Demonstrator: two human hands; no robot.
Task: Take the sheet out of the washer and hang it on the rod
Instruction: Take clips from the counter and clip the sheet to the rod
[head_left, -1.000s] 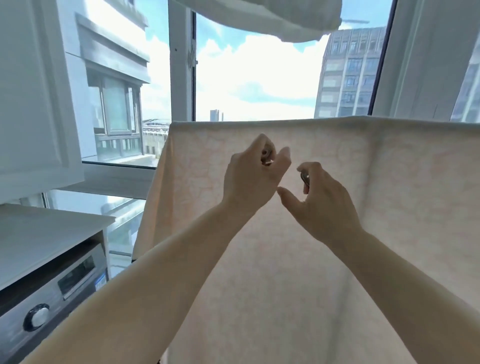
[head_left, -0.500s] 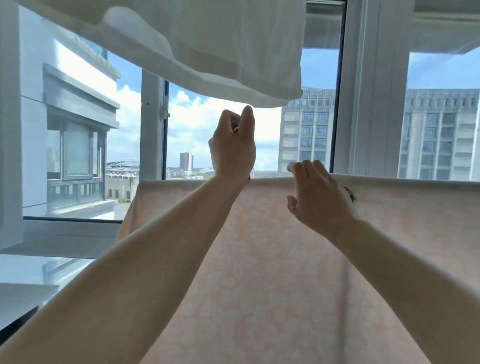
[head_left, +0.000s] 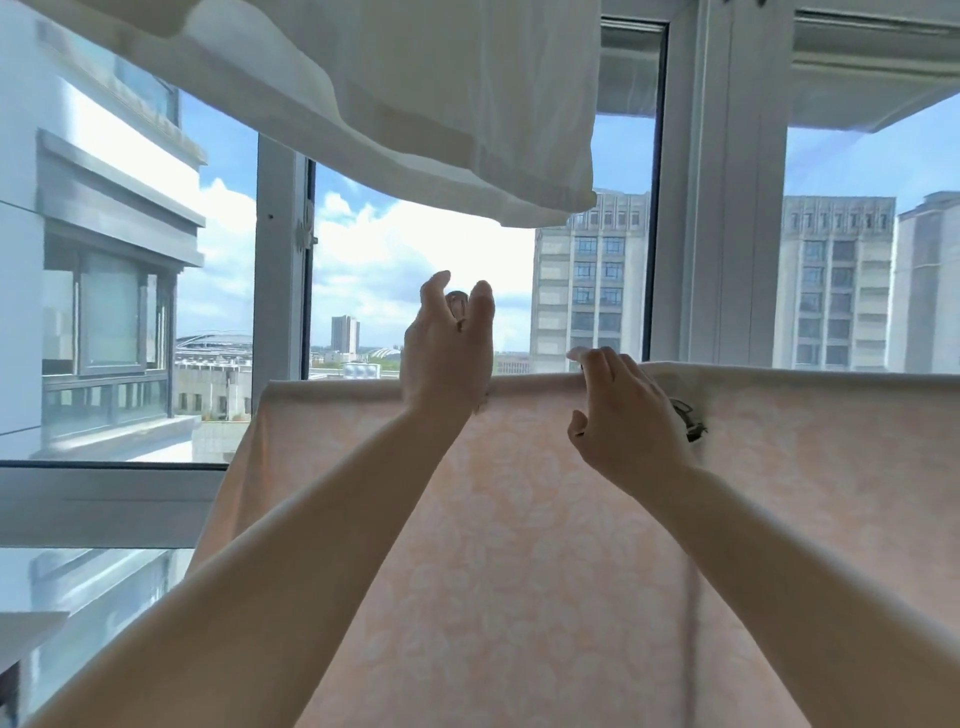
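Probably a high-rise home's laundry balcony: hanging sheet (head_left: 519, 545), windows (head_left: 415, 270).

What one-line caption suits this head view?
Left hand pinching a small clip above the draped pale pink patterned sheet, right hand at its top edge.

Pale peach sheet (head_left: 519, 545), seemingly rod-draped.
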